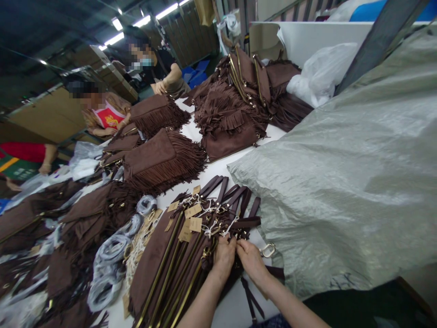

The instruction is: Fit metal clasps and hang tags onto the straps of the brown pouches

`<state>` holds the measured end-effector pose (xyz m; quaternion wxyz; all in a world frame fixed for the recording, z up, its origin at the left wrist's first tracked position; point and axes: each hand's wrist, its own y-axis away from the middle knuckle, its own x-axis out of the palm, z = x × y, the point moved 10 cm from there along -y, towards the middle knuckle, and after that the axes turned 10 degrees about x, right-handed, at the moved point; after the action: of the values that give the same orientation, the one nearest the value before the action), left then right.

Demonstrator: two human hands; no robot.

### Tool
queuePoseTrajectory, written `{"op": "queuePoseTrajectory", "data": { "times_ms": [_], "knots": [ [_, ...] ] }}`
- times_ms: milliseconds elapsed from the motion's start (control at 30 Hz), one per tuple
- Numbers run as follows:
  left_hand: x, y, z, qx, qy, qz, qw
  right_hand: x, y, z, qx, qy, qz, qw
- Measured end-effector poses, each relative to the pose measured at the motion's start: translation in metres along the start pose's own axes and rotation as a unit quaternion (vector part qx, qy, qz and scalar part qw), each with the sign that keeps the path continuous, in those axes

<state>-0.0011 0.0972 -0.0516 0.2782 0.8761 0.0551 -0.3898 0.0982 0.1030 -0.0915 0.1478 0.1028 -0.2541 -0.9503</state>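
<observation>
My left hand (223, 257) and my right hand (251, 259) meet at the near end of a stack of brown suede bags (170, 269) with gold zips. Both hands have their fingers curled and pinched on the small brown strap ends and clasp (239, 234) at the stack's top edge. Paper tags (191, 218) on white string and a fan of brown straps (235, 200) lie just beyond my fingers. A gold ring clasp (268, 249) sits right of my right hand.
A big grey woven sack (358, 159) fills the right side. Fringed brown bags (164, 159) are piled left and at the back (239, 100). Coils of wrapped straps (109, 259) lie at left. Two people (109, 116) sit across the white table (201, 132).
</observation>
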Motion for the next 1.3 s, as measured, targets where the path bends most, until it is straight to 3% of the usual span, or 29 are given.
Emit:
{"op": "queuePoseTrajectory", "data": {
  "times_ms": [233, 400, 600, 767, 1000, 1133, 1300],
  "knots": [
    [0.005, -0.005, 0.004, 0.041, 0.063, -0.035, 0.997, -0.007, 0.003, 0.001, -0.003, -0.014, 0.001, 1.0],
    [0.01, -0.008, -0.004, 0.106, 0.152, -0.011, 0.983, -0.026, 0.003, 0.008, -0.018, -0.052, -0.028, 0.998],
    [0.013, -0.007, -0.006, 0.119, 0.193, 0.023, 0.974, -0.017, -0.005, 0.01, 0.003, -0.147, 0.038, 0.988],
    [0.013, -0.005, -0.006, 0.12, 0.179, 0.037, 0.976, -0.016, -0.009, 0.0, 0.058, -0.18, 0.035, 0.981],
    [0.011, -0.008, -0.009, 0.17, 0.13, 0.034, 0.976, -0.026, -0.009, -0.007, 0.073, -0.181, 0.024, 0.981],
    [0.005, -0.005, -0.003, 0.222, 0.042, -0.022, 0.974, -0.04, -0.005, -0.018, 0.08, -0.178, 0.014, 0.981],
    [-0.003, 0.013, -0.009, 0.326, -0.044, -0.087, 0.94, -0.049, 0.002, -0.024, 0.082, -0.18, 0.009, 0.98]
  ]
}}
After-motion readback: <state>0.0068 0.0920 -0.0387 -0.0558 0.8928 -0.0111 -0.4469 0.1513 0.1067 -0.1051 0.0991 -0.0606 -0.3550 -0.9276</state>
